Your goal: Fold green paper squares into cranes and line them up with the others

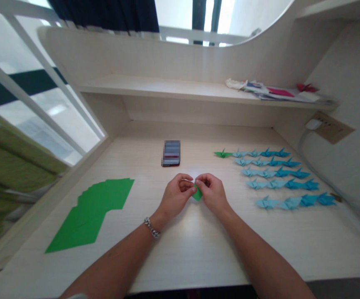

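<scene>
Between my two hands, over the middle of the desk, is a small folded piece of green paper [197, 193]. My left hand [180, 190] pinches its left side with thumb and fingers. From the other side, my right hand [210, 190] grips the upper right part, thumb pressed on the paper. The fingers cover much of it, so its exact fold is hidden. A silver chain bracelet [152, 228] circles my left wrist. To the left lies a fanned row of green paper squares [89, 211]. On the right, one green paper crane [223, 154] stands at the end of the back row.
Several rows of light and dark blue paper cranes [276, 184] stand on the desk's right side. A phone [171, 153] lies behind my hands. Papers [279, 92] rest on the shelf [167, 88]. A cable [315, 170] runs from the wall socket [331, 128] along the right edge.
</scene>
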### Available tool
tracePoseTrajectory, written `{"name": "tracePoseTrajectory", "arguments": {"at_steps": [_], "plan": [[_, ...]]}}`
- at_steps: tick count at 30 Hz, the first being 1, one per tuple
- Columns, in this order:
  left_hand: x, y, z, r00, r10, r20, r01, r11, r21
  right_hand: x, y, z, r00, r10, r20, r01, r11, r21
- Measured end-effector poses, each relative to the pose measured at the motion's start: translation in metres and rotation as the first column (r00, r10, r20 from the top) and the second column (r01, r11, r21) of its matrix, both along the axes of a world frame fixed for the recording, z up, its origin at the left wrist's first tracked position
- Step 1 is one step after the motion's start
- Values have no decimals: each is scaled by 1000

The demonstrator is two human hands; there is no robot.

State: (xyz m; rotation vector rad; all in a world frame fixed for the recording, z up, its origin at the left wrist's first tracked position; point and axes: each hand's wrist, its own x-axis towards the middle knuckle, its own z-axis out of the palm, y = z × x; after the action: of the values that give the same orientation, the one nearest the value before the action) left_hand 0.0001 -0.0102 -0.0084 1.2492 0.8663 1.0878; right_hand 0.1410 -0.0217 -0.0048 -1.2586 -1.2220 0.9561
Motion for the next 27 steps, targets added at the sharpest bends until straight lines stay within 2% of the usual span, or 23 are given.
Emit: {"name": "tracePoseTrajectory", "arguments": {"at_steps": [3,6,10,13,15,21,23,27], "plan": [[-2,2,0,999,52,6,-52,998,-18,2,3,-5,991,95,-94,-99,994,-40],[-4,4,1,994,105,13,-105,994,-34,3,6,-10,983,160,-95,-168,982,-90],[-3,4,4,994,106,14,-105,993,-58,4,6,-10,994,100,36,-96,992,-79],[-2,3,7,999,30,-39,-34,994,-103,6,5,-6,994,35,106,-31,999,-36],[-1,2,9,995,-12,-94,1,993,-114,7,5,-6,996,9,88,-7,1000,-27],[-4,3,9,977,45,-209,-45,999,6,4,8,-11,971,134,-197,-168,971,-168],[-4,4,7,978,48,-204,-46,999,13,3,8,-12,972,127,-197,-164,970,-181],[-3,4,4,991,24,-133,-26,1000,-16,5,8,-10,985,146,-88,-158,976,-152]]}}
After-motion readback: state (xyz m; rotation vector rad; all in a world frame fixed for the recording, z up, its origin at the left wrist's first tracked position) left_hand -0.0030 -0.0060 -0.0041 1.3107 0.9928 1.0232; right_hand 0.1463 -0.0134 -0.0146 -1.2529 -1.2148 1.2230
